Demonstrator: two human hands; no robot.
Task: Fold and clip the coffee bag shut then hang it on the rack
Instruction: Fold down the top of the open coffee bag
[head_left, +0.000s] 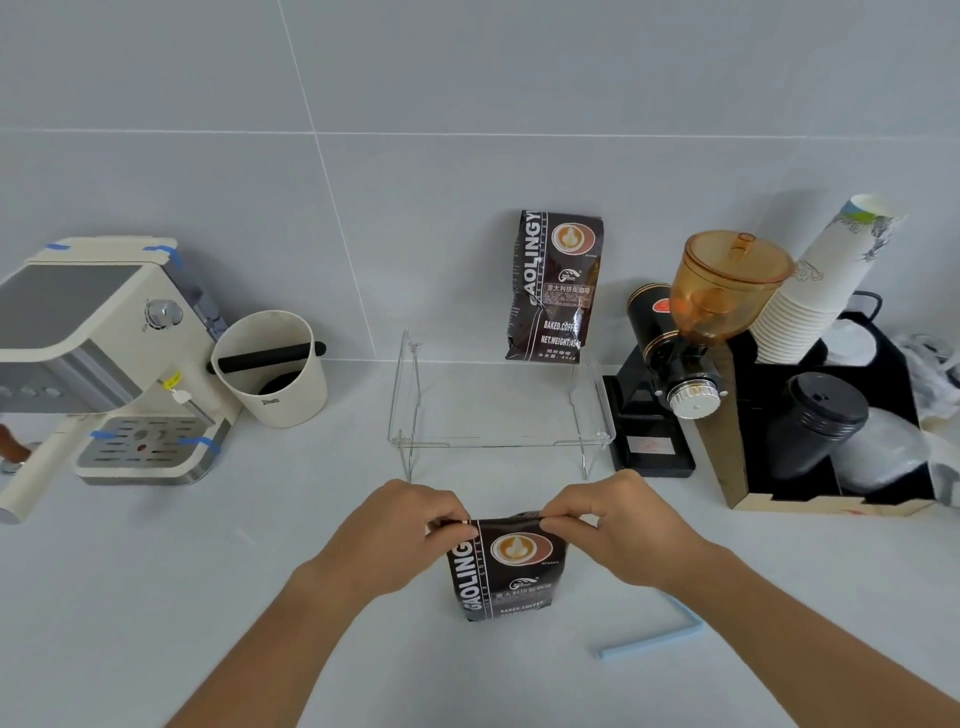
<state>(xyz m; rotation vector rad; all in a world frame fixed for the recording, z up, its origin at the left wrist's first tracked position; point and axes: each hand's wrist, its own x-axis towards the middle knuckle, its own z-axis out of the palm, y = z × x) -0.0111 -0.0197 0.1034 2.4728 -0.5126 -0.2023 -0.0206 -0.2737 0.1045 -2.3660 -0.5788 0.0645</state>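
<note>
A dark brown coffee bag (501, 571) stands upright on the white counter in front of me. My left hand (395, 540) pinches the bag's top left corner. The top right corner is pinched by my right hand (618, 525). The bag's top edge is bent over between my fingers. A pale blue sealing clip (657, 636) lies open in an L shape on the counter, to the right of the bag and apart from it. The clear acrylic rack (498, 415) stands behind the bag, with nothing on its shelf.
A second coffee bag (558, 286) leans on the tiled wall behind the rack. At left are a cream espresso machine (104, 364) and a knock box (270, 369). At right are a black grinder (675, 374), stacked paper cups (826, 280) and a black organiser box (831, 447).
</note>
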